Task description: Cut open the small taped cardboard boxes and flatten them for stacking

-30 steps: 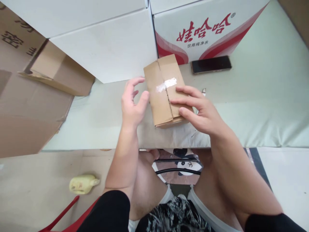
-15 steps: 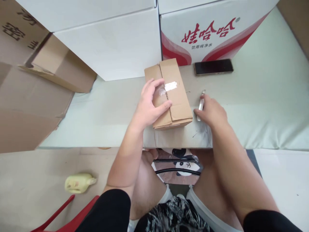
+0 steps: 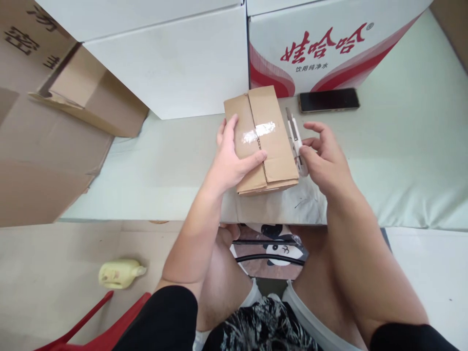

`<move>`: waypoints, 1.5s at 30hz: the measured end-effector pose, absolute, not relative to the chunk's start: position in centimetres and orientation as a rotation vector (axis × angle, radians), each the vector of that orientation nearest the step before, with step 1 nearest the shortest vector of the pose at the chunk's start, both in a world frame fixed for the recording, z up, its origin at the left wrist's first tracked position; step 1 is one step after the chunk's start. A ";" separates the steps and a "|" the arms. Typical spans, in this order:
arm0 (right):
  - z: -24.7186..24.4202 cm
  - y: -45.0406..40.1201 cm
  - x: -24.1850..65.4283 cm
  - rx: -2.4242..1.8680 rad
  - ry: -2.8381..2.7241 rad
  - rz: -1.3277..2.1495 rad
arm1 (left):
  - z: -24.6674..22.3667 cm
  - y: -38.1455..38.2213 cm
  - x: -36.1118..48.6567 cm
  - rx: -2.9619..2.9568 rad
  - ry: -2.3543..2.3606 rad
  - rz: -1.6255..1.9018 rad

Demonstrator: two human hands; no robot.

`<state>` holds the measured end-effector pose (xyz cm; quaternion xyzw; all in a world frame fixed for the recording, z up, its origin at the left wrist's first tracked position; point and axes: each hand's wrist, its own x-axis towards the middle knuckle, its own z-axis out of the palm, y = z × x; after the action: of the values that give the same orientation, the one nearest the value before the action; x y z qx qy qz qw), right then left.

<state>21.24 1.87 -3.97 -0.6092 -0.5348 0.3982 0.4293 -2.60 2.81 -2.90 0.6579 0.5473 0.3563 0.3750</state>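
A small brown cardboard box point(image 3: 280, 156) lies at a slant on the pale green cloth, with a strip of shiny tape point(image 3: 265, 128) across its lid seam. My left hand point(image 3: 234, 161) grips the box from its left side, thumb on the lid near the seam and fingers along the far left edge. Just right of the box, my right hand point(image 3: 321, 156) holds a white box cutter point(image 3: 294, 136) between thumb and fingers. The cutter's blade end points away from me. Part of its handle is hidden by the fingers.
Behind the box stand white cartons point(image 3: 175, 78) and a red-and-white carton point(image 3: 329, 53). A black phone point(image 3: 329, 100) lies in front of the latter. Large brown boxes point(image 3: 51, 141) stand at left. A yellow bottle point(image 3: 119, 274) lies on the floor near a red chair point(image 3: 120, 324).
My right hand has lifted and turned the box cutter, whose blade end now shows, and brought it beside the box. My left hand's fingers have shifted to the box's left edge, uncovering the tape.
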 end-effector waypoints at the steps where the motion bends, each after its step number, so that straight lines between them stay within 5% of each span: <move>1: -3.9 1.8 21.1 -1.482 -1.316 0.974 | -2.7 2.7 -2.4 1.684 1.395 0.896; 9: -3.1 2.0 21.7 -1.183 -0.997 0.694 | -1.3 1.6 -1.2 1.688 1.481 0.785; 19: 1.2 -0.4 20.7 -0.773 -0.994 1.055 | 1.0 -1.3 1.6 1.720 1.583 0.597; 32: 2.3 -2.6 20.0 -1.352 -1.495 0.734 | 0.1 -1.3 1.3 1.748 1.502 0.683; 45: 3.4 -3.0 19.1 -1.370 -1.820 0.487 | 0.5 -1.4 1.6 1.679 1.491 0.663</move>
<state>19.11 -3.03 3.36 -0.5402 -0.7178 0.1923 0.3951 1.58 -1.44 0.53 0.6605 0.5864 0.2609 0.3896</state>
